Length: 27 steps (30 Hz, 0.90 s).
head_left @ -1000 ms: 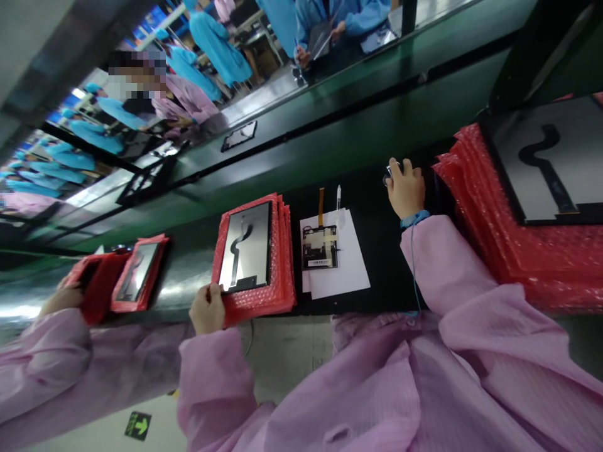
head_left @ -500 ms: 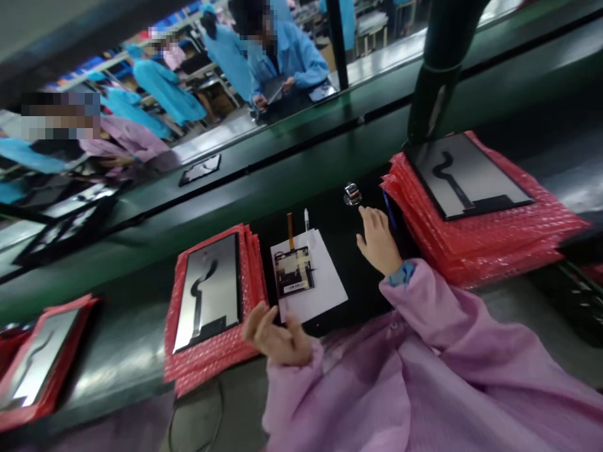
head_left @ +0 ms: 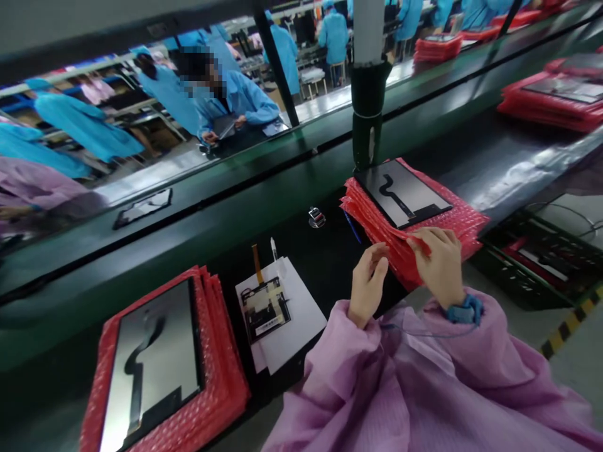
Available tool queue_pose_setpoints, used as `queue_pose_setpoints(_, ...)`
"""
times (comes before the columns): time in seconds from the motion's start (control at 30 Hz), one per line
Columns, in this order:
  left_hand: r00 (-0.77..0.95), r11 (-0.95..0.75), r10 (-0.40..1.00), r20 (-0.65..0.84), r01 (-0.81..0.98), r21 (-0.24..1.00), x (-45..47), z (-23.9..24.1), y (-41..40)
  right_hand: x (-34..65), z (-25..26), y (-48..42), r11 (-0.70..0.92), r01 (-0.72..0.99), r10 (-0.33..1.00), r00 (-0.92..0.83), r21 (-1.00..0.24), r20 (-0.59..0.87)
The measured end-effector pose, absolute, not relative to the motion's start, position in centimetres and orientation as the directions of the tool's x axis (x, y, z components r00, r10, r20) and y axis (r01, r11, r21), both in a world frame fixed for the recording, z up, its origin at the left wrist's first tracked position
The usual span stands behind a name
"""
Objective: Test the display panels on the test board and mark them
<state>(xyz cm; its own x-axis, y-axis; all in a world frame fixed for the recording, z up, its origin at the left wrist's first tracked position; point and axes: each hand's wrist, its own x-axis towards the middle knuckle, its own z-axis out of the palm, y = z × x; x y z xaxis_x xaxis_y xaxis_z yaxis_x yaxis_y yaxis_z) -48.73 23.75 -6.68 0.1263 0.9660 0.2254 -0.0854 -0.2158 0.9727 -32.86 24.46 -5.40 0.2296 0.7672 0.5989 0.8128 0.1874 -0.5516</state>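
Note:
On the right, a display panel [head_left: 400, 191] with a dark flex cable lies on top of a stack of red bubble-wrap bags [head_left: 466, 221]. At the near edge of this stack, my right hand [head_left: 439, 263] is closed on the edge of a red bubble-wrap bag, some of which shows between the fingers. My left hand [head_left: 369, 281] is just left of it, beside the stack's front left side. Its fingers are bent, the thumb stands apart, and nothing shows in its grasp.
Left of my hands, a small circuit assembly [head_left: 266, 307] and a white pen [head_left: 274, 250] lie on white paper [head_left: 301, 314]. A second bag stack [head_left: 221, 376] bears another panel [head_left: 157, 358]. Behind are a shiny metal piece [head_left: 316, 217] and a post [head_left: 367, 113]. A crate [head_left: 532, 276] stands at right.
Both hands have moved right to the right-hand stack, and my right hand has taken hold of a bag edge. The view has turned to the right.

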Motion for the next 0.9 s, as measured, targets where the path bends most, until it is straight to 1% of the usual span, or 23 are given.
queue_pose_setpoints(0.1, 0.176, -0.038, 0.981, 0.078, -0.22, 0.975, -47.4, -5.8, 25.0, -32.8, -5.1, 24.4, 0.259, 0.752, 0.745, 0.244, -0.606, 0.621)
queue_pose_setpoints(0.17, 0.196, 0.051, 0.98, 0.008, -0.296, 0.954, -47.0, -5.0, 25.3, -33.0, -5.0, 23.9, 0.331, 0.731, 0.704, 0.229, -0.596, 0.672)
queue_pose_setpoints(0.23, 0.211, 0.106, 0.977, -0.028, -0.37, 0.923, -46.7, -4.4, 25.5, -33.4, -5.1, 23.1, 0.435, 0.727, 0.646, 0.16, -0.532, 0.747)
queue_pose_setpoints(0.33, 0.22, 0.164, 0.973, -0.067, -0.46, 0.873, -46.6, -3.7, 26.0, -34.5, -5.6, 21.8, 0.612, 0.71, 0.532, -0.042, -0.35, 0.846)
queue_pose_setpoints(0.4, 0.191, 0.174, 0.977, -0.09, -0.486, 0.856, -46.7, -3.5, 26.1, -35.2, -6.0, 21.0, 0.684, 0.688, 0.476, -0.171, -0.241, 0.863)
queue_pose_setpoints(0.43, 0.167, 0.175, 0.98, -0.105, -0.49, 0.854, -46.9, -3.3, 25.9, -35.5, -6.2, 20.5, 0.704, 0.678, 0.463, -0.214, -0.21, 0.86)
queue_pose_setpoints(0.53, 0.085, 0.214, 0.976, -0.198, -0.499, 0.84, -48.4, -2.9, 24.4, -35.8, -6.4, 19.0, 0.726, 0.663, 0.461, -0.273, -0.182, 0.845)
queue_pose_setpoints(0.6, 0.03, 0.279, 0.951, -0.307, -0.506, 0.816, -50.4, -2.9, 22.6, -35.8, -6.5, 18.0, 0.704, 0.684, 0.474, -0.249, -0.193, 0.845)
queue_pose_setpoints(0.67, -0.045, 0.339, 0.909, -0.415, -0.5, 0.797, -52.9, -3.3, 20.8, -35.8, -6.7, 17.3, 0.615, 0.742, 0.535, -0.142, -0.268, 0.833)
queue_pose_setpoints(0.73, -0.123, 0.373, 0.864, -0.488, -0.495, 0.785, -55.3, -4.1, 19.1, -35.9, -7.3, 17.0, 0.498, 0.756, 0.645, 0.004, -0.424, 0.764)
queue_pose_setpoints(0.77, -0.151, 0.379, 0.848, -0.508, -0.497, 0.78, -56.3, -4.5, 18.3, -35.9, -7.7, 17.2, 0.445, 0.725, 0.718, 0.061, -0.526, 0.693)
queue_pose_setpoints(0.83, -0.169, 0.377, 0.838, -0.519, -0.51, 0.774, -57.8, -5.5, 17.2, -36.0, -8.6, 18.0, 0.337, 0.583, 0.877, 0.092, -0.739, 0.472)
queue_pose_setpoints(0.9, -0.156, 0.365, 0.848, -0.506, -0.522, 0.771, -58.5, -6.5, 16.6, -36.1, -9.6, 19.4, 0.176, 0.403, 0.98, 0.018, -0.898, 0.2)
